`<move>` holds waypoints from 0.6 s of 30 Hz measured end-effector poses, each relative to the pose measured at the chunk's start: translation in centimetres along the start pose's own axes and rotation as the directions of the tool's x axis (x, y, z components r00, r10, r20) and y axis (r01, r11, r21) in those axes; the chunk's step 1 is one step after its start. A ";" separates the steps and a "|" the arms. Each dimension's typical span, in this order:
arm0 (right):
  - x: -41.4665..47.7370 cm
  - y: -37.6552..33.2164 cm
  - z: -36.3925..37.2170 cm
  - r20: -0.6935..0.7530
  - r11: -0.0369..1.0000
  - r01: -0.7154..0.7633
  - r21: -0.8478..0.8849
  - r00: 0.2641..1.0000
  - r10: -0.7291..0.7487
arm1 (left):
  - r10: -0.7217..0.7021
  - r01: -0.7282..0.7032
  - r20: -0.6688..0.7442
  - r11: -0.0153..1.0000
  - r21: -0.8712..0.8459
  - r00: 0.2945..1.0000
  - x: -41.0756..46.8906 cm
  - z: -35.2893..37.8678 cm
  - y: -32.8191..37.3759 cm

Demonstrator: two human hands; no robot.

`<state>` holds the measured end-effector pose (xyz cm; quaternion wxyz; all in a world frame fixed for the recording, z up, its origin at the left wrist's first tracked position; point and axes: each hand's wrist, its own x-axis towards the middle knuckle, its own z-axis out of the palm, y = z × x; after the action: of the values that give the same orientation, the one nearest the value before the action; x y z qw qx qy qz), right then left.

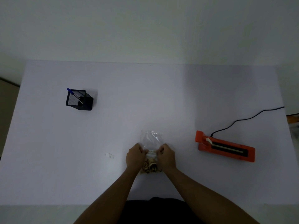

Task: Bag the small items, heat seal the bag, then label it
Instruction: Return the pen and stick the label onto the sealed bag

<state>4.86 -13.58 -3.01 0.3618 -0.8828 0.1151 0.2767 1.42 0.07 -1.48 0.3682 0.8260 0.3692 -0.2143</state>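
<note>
A clear plastic bag (151, 139) lies on the white table near its front edge, its mouth pointing away from me. Several small tan items (149, 167) sit bunched in its near end. My left hand (135, 156) grips the bag's left side and my right hand (166, 156) grips its right side, both closed on the plastic around its middle. An orange heat sealer (224, 147) lies to the right, its lid down. A small pale label (110, 155) rests on the table left of my left hand.
A black mesh pen holder (79, 99) with a blue pen (73, 94) stands at the far left. The sealer's black cord (246, 118) runs off toward the table's right edge. The white table (145, 102) ends at a wall behind.
</note>
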 end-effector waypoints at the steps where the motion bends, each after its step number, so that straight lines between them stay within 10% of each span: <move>1: -0.1 0.0 0.1 -0.019 1.000 -0.005 0.004 1.000 0.005 | 0.002 -0.002 0.000 1.000 0.005 1.000 0.0 -0.1 0.1; 18: -0.2 0.0 0.0 0.069 0.999 0.042 -0.033 0.997 -0.040 | 0.068 -0.071 0.047 0.995 0.076 0.997 0.0 -0.1 -0.2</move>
<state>4.63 -13.59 -2.90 0.3561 -0.8811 0.0797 0.3009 1.32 0.24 -1.52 0.3514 0.8470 0.3233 -0.2338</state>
